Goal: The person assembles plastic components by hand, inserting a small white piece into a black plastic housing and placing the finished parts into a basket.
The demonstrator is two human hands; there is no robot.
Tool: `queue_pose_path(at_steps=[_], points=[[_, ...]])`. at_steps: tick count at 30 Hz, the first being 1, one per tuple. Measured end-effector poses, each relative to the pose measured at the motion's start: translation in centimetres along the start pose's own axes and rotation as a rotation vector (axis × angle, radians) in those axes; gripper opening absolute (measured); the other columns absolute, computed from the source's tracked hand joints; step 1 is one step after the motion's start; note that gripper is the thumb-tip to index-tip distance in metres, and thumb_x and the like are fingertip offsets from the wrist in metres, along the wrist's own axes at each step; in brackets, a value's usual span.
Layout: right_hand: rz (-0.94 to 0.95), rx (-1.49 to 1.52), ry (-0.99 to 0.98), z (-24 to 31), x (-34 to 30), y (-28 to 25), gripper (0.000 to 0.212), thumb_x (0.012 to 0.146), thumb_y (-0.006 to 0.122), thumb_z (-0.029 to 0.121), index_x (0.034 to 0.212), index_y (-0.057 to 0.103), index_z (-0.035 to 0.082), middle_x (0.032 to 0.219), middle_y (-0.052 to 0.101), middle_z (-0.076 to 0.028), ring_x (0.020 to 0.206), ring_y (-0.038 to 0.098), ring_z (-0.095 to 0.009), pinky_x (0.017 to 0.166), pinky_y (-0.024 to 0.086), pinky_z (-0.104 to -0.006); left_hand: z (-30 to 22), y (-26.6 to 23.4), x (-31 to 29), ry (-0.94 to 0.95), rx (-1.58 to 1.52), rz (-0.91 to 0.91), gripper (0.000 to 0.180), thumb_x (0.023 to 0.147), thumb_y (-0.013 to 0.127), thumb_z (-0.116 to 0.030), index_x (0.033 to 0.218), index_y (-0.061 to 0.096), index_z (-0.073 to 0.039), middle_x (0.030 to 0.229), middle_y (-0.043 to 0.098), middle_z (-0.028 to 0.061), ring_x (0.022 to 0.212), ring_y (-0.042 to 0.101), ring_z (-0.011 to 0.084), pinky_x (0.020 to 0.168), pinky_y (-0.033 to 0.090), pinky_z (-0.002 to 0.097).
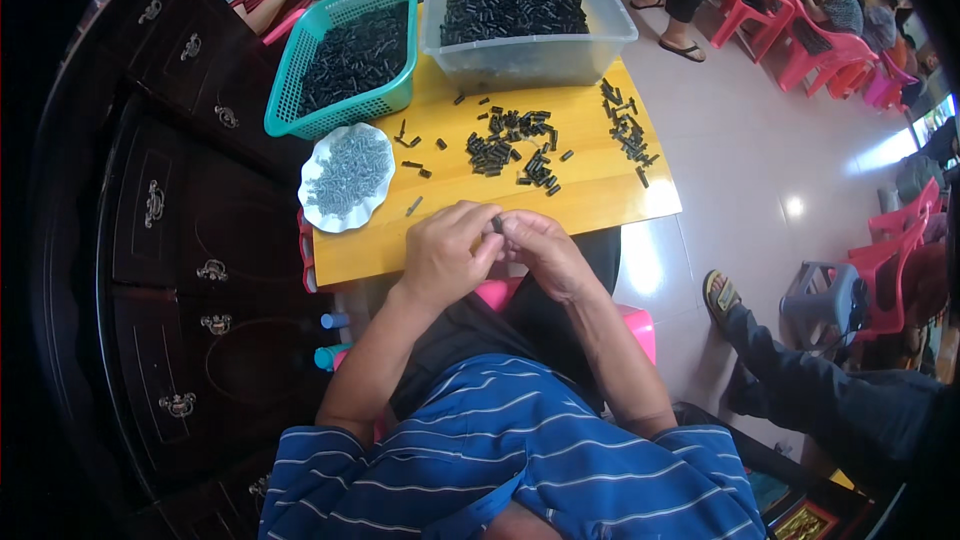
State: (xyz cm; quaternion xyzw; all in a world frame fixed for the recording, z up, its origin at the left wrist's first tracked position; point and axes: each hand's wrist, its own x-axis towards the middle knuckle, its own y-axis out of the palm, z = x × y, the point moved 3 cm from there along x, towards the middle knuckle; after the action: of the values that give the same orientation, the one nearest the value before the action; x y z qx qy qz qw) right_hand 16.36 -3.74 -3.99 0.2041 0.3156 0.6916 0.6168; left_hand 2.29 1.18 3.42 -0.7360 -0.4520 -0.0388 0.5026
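Fingertips of my left hand (447, 252) and my right hand (548, 254) meet at the near edge of the yellow table (370, 255). Between them is a small dark cylindrical piece (497, 224), pinched by both hands and mostly covered by the fingers. Just beyond lies a loose pile of short black cylinders (500, 145), with longer black pieces (628, 130) strewn along the right side. Left of my hands, a white scalloped plate (311, 208) holds many small translucent grey pins (350, 172). One such pin (414, 206) lies alone near my left hand.
A green perforated basket (400, 90) and a clear plastic bin (530, 62), both full of black pieces, stand at the far side. Dark wooden drawers (190, 210) rise on the left. Other people, red chairs (825, 50) and a grey stool (825, 290) are to the right.
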Motion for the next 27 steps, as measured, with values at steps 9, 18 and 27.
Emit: queue_pose_path(at_steps=[9,18,27], points=[[0.035,-0.195,0.003,-0.2,0.2,-0.6,0.027,0.107,0.055,0.032,0.101,0.064,0.007,0.088,0.062,0.001,0.081,0.056,-0.009,0.074,0.047,-0.0250,1.6,-0.8,0.1,-0.217,-0.384,0.130,0.012,0.090,0.072,-0.011,0.096,0.070,-0.001,0.083,0.071,0.0106,0.068,0.068,0.0195,0.063,0.051,0.0292],[0.101,-0.416,-0.111,-0.9,0.3,-0.2,0.036,0.111,0.045,0.035,0.095,0.060,0.005,0.080,0.057,0.001,0.072,0.052,-0.007,0.066,0.046,-0.0229,1.1,-0.9,0.4,-0.200,-0.177,0.247,0.022,0.096,0.060,-0.016,0.079,0.059,-0.001,0.067,0.061,0.0153,0.061,0.061,0.0319,0.058,0.045,0.0399],[0.037,-0.485,-0.161,-0.6,-0.1,-0.3,0.038,0.110,0.045,0.036,0.089,0.058,0.007,0.071,0.052,0.002,0.063,0.051,-0.008,0.058,0.044,-0.0238,1.1,0.6,-0.1,-0.163,-0.228,0.181,0.021,0.097,0.054,-0.014,0.081,0.057,-0.001,0.072,0.060,0.0200,0.068,0.060,0.0430,0.061,0.045,0.0491]])
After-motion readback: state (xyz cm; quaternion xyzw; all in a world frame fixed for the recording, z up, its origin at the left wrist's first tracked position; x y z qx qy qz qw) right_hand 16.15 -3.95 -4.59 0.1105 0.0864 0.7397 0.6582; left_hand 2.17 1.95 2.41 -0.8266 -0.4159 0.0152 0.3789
